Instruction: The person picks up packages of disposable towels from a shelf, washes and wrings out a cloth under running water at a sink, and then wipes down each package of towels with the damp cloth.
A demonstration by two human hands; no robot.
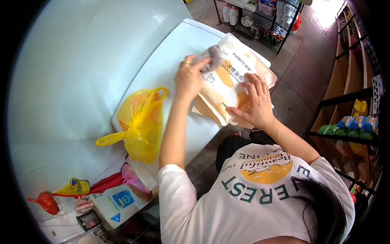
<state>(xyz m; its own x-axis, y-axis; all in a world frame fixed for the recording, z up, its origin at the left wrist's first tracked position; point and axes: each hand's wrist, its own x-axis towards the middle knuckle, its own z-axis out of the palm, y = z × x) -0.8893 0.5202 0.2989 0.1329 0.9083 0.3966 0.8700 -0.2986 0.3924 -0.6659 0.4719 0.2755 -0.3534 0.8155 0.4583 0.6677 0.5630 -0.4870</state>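
Note:
My left hand (190, 79), with a ring on one finger, is closed on a crumpled grey cloth (213, 57). The cloth rests against the upper left part of a white and orange pack of disposable bath towels (224, 76). Spread over the right side of that pack is my right hand (258, 101), its fingers apart and touching the surface. More packs (203, 109) show beneath the top one, their edges sticking out unevenly. The stack lies at the right end of a pale blue-white table (168, 57).
A tied yellow plastic bag (142, 130) sits on the table beside my left forearm. At the lower left stands a white box (118, 205). A black rack (260, 24) with goods is beyond the table, and shelves (351, 126) with bright packets line the right.

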